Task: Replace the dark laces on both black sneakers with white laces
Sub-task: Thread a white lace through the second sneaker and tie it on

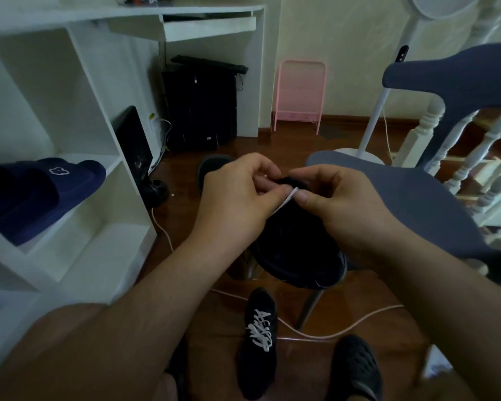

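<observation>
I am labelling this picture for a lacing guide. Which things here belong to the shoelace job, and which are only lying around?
Part of the job:
- left hand
- right hand
- white lace, pinched by both hands
- held sneaker
- sneaker on the floor, already laced white

Just lying about:
- blue slippers on the shelf
- blue chair
- pink rack
- white cable

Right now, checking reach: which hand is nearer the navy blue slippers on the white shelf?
Left. The left hand is toward the slippers; the right hand is farther across, beyond the held sneaker.
</observation>
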The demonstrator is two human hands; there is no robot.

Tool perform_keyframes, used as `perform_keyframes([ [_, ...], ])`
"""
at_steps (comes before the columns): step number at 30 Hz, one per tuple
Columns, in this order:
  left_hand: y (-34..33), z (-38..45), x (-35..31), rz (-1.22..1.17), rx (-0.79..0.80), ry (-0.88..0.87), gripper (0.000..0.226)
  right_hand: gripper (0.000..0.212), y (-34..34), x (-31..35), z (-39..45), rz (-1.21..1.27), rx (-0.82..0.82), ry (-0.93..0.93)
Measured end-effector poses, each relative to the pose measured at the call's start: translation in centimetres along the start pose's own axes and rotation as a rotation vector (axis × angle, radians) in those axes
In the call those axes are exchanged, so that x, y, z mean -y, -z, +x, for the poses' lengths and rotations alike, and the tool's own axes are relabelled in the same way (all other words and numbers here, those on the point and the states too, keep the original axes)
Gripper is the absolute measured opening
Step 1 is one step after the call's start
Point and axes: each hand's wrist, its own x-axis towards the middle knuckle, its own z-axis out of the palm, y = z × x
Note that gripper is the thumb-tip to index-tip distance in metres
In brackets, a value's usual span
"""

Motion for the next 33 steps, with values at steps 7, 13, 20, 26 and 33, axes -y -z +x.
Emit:
perform_keyframes([
  [7, -0.2, 0.1, 0.5, 0.026, -0.073, 0.076, 0.044, 0.041, -0.9, -0.2, 0.1, -0.12, 0.048, 0.001],
  [13, -0.3, 0.7, 1.5, -0.104, -0.084, 0.065, 0.019, 0.032, -1.4, -1.0, 0.0, 0.015, -0.152, -0.043],
  [20, -0.2, 0.3, 2.5, 0.096, 0.086, 0.152, 0.051, 0.033, -0.5, -0.9, 0.3, 0.083, -0.418, 0.03],
  [26, -1.1, 0.0, 3.6, 0.024, 0.266, 0.25, 0.034, 0.03, -1.0, -0.7, 0.2, 0.171, -0.444, 0.099],
  [33, -1.2, 0.6, 4.2, 0.033, -0.06, 0.105, 0.008, 0.034, -1.2, -1.1, 0.2, 0.034, -0.291, 0.159],
])
